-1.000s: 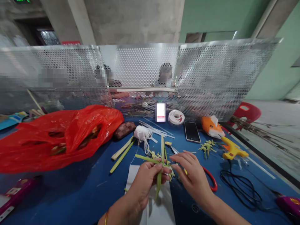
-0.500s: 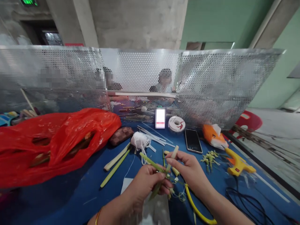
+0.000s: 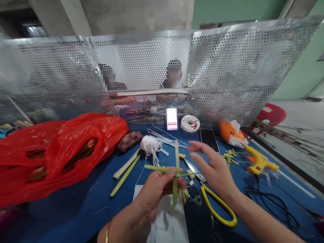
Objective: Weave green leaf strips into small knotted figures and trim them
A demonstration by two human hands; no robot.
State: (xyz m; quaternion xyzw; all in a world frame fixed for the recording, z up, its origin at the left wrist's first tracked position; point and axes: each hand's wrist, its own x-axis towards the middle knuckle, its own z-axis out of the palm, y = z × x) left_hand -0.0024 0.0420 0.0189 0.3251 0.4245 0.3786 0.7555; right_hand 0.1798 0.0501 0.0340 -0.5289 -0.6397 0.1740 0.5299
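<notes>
My left hand (image 3: pixel 158 189) pinches crossed strips of green leaf or stalk (image 3: pixel 177 157) between thumb and fingers. One pale strip points up, one runs left, and a darker blade hangs below. My right hand (image 3: pixel 219 168) is off the strips, fingers apart and holding nothing, over the scissors (image 3: pixel 193 168). These scissors have yellow handles and lie on the blue table, partly covered by that hand. Cut pieces and thin fibres (image 3: pixel 186 195) lie beside the left fingers. Beneath the left hand is a white sheet (image 3: pixel 168 224).
Left are a red plastic bag (image 3: pixel 63 162), a checkered pouch (image 3: pixel 129 141), white yarn (image 3: pixel 151 145) and loose stalks (image 3: pixel 125 179). Toward the back are a ribbon spool (image 3: pixel 190 124) and phone (image 3: pixel 209 139). A yellow glue gun (image 3: pixel 260 162) with black cable lies right. A perforated screen (image 3: pixel 146 64) separates two people.
My right hand has let go of the pale strip and moved right, its fingers spreading. The strips in my left hand now stand more upright. The view has tilted down slightly.
</notes>
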